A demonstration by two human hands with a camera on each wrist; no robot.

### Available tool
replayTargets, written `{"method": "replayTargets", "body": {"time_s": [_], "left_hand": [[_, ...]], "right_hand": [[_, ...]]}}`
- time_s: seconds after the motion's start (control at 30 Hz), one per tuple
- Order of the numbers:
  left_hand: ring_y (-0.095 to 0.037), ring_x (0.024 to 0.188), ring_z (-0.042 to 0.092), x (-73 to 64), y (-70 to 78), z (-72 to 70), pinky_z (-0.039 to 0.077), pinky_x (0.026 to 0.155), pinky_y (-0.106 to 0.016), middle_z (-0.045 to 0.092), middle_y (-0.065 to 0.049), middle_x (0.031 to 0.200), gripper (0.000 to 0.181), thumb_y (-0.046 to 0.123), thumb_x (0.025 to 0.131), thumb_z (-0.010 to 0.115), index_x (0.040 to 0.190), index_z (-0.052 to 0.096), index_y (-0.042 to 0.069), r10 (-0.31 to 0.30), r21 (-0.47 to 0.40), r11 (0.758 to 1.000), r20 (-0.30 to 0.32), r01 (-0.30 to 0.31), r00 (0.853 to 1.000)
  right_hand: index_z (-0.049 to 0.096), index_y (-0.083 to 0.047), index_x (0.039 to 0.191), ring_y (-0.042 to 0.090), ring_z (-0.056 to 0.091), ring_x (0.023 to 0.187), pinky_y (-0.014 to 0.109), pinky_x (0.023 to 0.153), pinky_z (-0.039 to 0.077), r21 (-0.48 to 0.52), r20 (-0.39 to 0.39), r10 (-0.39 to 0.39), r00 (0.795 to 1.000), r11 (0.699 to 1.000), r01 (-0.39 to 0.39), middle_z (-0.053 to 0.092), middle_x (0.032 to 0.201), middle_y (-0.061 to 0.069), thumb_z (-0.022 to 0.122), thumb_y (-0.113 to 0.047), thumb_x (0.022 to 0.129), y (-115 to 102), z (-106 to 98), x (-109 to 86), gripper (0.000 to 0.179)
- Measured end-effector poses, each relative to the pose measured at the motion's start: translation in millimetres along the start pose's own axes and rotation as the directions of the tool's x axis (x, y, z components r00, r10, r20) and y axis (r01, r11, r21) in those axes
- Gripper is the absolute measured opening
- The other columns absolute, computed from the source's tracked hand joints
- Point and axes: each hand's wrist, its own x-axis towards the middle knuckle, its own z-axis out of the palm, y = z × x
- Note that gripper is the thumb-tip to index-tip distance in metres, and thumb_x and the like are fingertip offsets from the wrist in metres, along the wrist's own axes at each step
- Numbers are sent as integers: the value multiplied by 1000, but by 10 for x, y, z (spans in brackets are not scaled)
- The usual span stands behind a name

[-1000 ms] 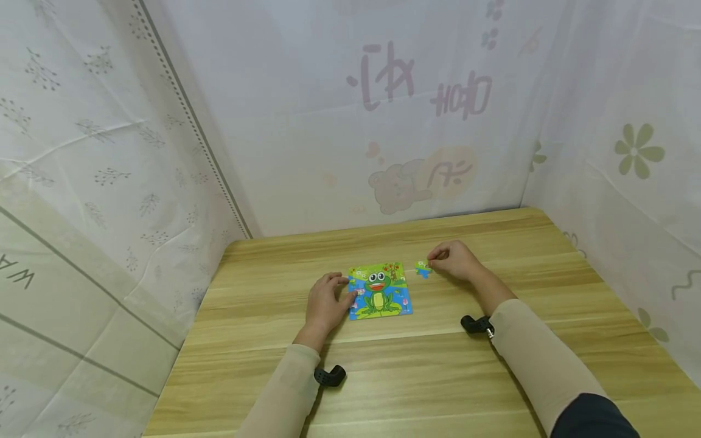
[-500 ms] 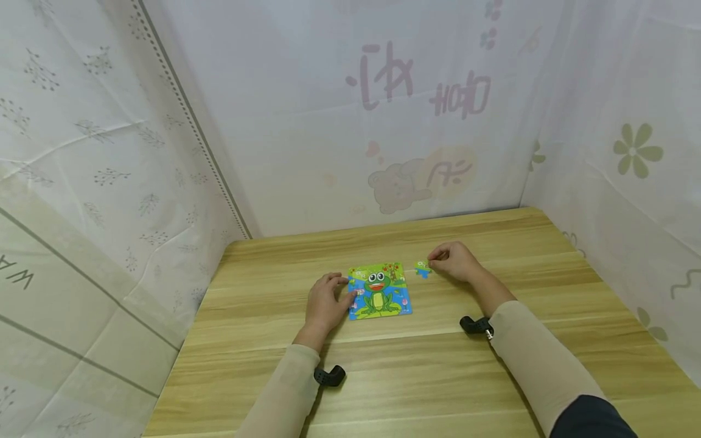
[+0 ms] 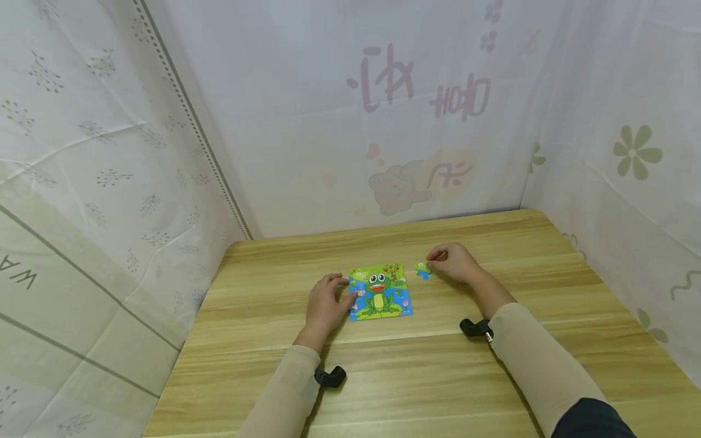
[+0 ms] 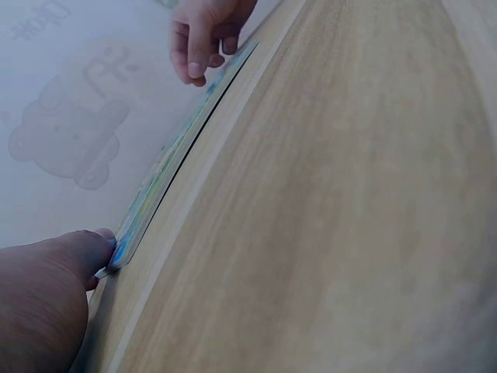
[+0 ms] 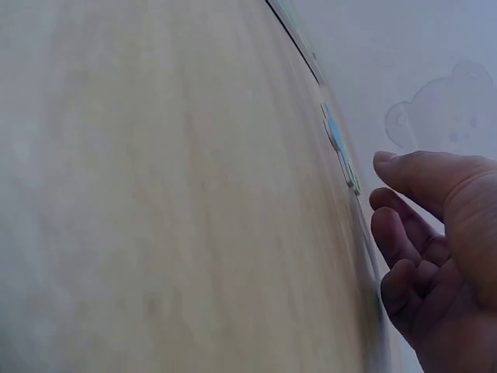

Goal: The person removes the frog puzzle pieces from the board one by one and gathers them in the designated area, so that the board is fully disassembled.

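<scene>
A square frog jigsaw puzzle (image 3: 378,299) lies flat on the wooden table. At its left edge is my left hand (image 3: 327,307), the thumb resting on the board and the fingers along its side; in the left wrist view that thumb (image 4: 89,252) touches the near corner. To the right of the board lies one loose green and blue jigsaw piece (image 3: 423,272). My right hand (image 3: 456,263) has its fingertips at the right side of this piece. From the right wrist, a gap shows between thumb and forefinger, and the piece (image 5: 338,148) sits flat on the table just beyond them.
The wooden table (image 3: 394,377) ends at the back against a pale printed curtain (image 3: 306,152). More printed cloth (image 3: 619,201) hangs on the right side, and on the left too. Black wrist cameras (image 3: 330,376) jut from both sleeves.
</scene>
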Motion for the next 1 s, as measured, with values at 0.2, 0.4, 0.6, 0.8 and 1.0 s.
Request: {"method": "replayTargets", "body": {"time_s": [0.2,0.4,0.6,0.8,1.0], "left_hand": [[-28,140,49,-14,-4,-7,36,121,-49,58,-1,147,40,46,96,76,125,73,19,5,3,1000,-1,-5,1000],[-28,140,50,-8,-10,-5,36,121,-49,59,-1,146,39,46,96,77,124,73,19,10,2,1000,-11,-10,1000],[-28,139,51,-9,-15,-2,37,120,-49,59,-2,145,38,45,96,77,124,73,19,14,6,1000,-18,-14,1000],[-28,140,50,-11,-4,-14,35,121,-49,59,-2,146,39,45,96,77,124,73,19,8,-2,1000,-11,-8,1000],[-28,140,50,-9,-1,-15,35,121,-48,59,-2,146,39,45,96,77,124,73,19,17,-2,1000,-12,-17,1000]], "right_hand": [[76,-13,109,25,65,88,37,71,58,23,8,17,1000,1000,-17,71,105,8,77,-23,97,-95,29,20,16],[76,-11,113,26,65,90,36,69,57,11,18,6,1000,1000,-6,71,108,9,76,-25,99,-195,42,24,20],[76,-10,114,25,61,91,36,69,55,-21,16,-20,1000,1000,20,70,107,7,76,-23,98,-329,92,41,21],[76,-8,116,23,60,89,36,72,53,-52,18,-70,997,996,71,71,103,3,77,-22,98,-449,191,98,23],[74,-4,117,23,60,87,35,73,53,-30,29,-102,994,994,103,71,101,4,77,-19,97,-576,299,106,25]]}}
